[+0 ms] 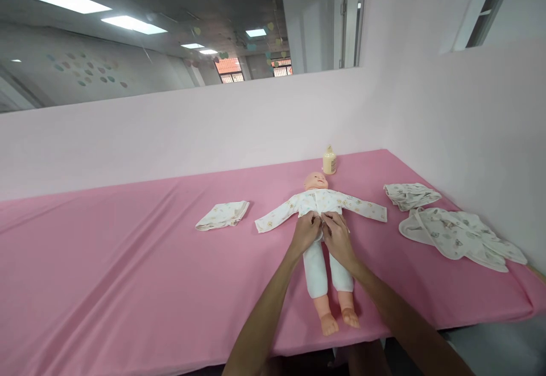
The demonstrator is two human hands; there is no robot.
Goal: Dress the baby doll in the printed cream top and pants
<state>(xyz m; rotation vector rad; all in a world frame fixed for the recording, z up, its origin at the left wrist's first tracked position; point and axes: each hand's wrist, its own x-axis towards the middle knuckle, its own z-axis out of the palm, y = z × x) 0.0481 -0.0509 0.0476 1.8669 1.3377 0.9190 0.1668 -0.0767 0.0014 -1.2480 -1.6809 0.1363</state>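
A baby doll lies on its back on the pink table, head away from me, feet near the front edge. It wears a white printed top with sleeves spread out and white trousers. My left hand and my right hand meet at the doll's waist. Both are closed in a pinch on the lower hem of the top, fingers pressed together at the front opening.
A small cream bottle stands behind the doll's head by the pink wall. A folded cloth lies left of the doll. Right of it are a folded garment and a spread printed garment.
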